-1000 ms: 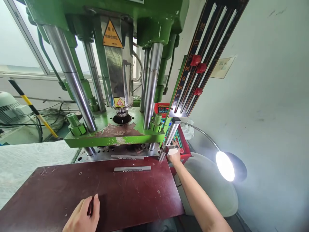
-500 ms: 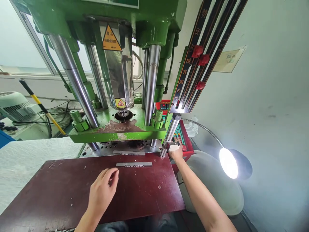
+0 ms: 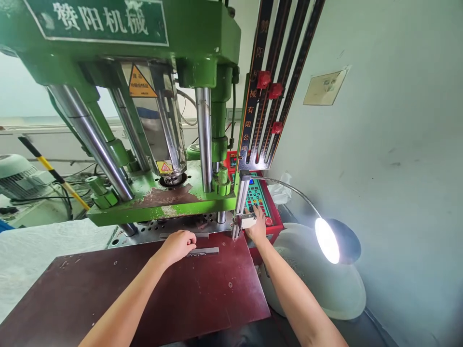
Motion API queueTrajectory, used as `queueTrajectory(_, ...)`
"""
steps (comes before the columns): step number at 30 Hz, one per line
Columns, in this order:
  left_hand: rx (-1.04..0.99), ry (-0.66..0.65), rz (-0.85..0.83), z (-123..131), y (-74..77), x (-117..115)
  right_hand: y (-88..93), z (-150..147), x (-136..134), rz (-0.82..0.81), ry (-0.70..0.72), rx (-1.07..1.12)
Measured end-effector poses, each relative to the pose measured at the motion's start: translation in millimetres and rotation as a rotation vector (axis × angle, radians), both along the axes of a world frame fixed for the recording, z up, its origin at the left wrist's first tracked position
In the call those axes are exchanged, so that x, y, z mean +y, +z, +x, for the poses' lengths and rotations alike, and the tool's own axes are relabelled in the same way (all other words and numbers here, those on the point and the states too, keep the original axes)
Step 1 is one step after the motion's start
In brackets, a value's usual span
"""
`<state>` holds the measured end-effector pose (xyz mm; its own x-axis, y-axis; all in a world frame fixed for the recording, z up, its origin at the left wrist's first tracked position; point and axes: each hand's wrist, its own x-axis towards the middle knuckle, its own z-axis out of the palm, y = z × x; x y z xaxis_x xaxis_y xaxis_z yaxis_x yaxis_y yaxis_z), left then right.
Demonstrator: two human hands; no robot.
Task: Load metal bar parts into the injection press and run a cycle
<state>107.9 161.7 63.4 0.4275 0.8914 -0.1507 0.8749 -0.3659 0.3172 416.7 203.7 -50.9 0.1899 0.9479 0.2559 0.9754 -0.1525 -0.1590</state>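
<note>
the left hand [image 3: 178,245] lies curled over the left end of a flat metal strip [image 3: 204,251] on the dark red work board [image 3: 202,299], fingers bent down onto it; whether they pinch it i cannot tell. a second strip [image 3: 199,235] lies just behind, at the mould plate [image 3: 159,226]. the right hand [image 3: 257,226] rests open, fingers spread, on the red control panel [image 3: 259,200] beside the green press [image 3: 152,197]. the risk, as i judge it: a keypress closing the platen while the left fingers sit so near its edge, or the strip sliding in crooked.
</note>
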Motion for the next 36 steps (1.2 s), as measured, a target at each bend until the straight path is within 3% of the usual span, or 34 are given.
queueTrajectory(8, 0.041, -0.034, -0.058, 8.3, 1.5, 5.4, 8.0, -2.1, -3.3, -0.028, -0.005, 0.022)
queueTrajectory(24, -0.018, 0.004, -0.122, -6.8, 1.3, 15.0, 8.6, -2.1, -3.5, -0.020, -0.002, 0.039)
queueTrajectory(32, 0.000, -0.043, -0.129, -2.3, -4.0, 17.7, 10.9, -3.3, -4.7, -0.014, -0.016, 0.054)
queueTrajectory(36, 0.002, -0.043, -0.113, 2.6, 3.2, 23.1, 11.6, -4.0, -4.1, -0.006, -0.032, 0.062)
